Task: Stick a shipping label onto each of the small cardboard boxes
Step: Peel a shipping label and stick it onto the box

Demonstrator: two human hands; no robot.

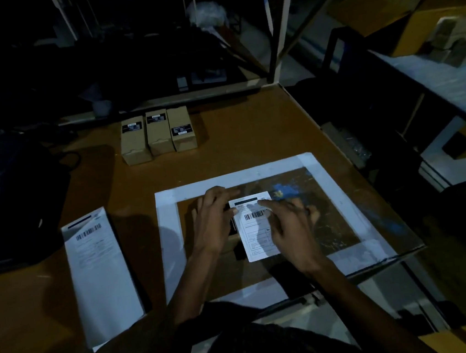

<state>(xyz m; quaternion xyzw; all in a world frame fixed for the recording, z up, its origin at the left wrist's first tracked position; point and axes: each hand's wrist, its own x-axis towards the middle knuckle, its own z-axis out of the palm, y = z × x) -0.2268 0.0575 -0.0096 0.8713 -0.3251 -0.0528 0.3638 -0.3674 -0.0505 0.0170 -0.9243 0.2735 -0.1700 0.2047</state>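
Note:
A white shipping label (256, 231) with a barcode lies on top of a small box (233, 233), which is almost wholly hidden under it, inside the white-taped square (171, 240) on the brown table. My left hand (214, 224) rests on the box's left side with its thumb on the label's upper left edge. My right hand (287, 228) presses straight fingers on the label near the barcode. Three small cardboard boxes (158, 134) with dark stickers stand side by side at the back of the table. A stack of label sheets (101, 276) lies to the left.
The table's right edge (348, 164) drops off to a dark gap and shelving. A dark bag or device (13, 199) sits at the far left. Blue paint marks (285, 191) lie just beyond the label. Metal frame posts (282, 27) rise behind the table.

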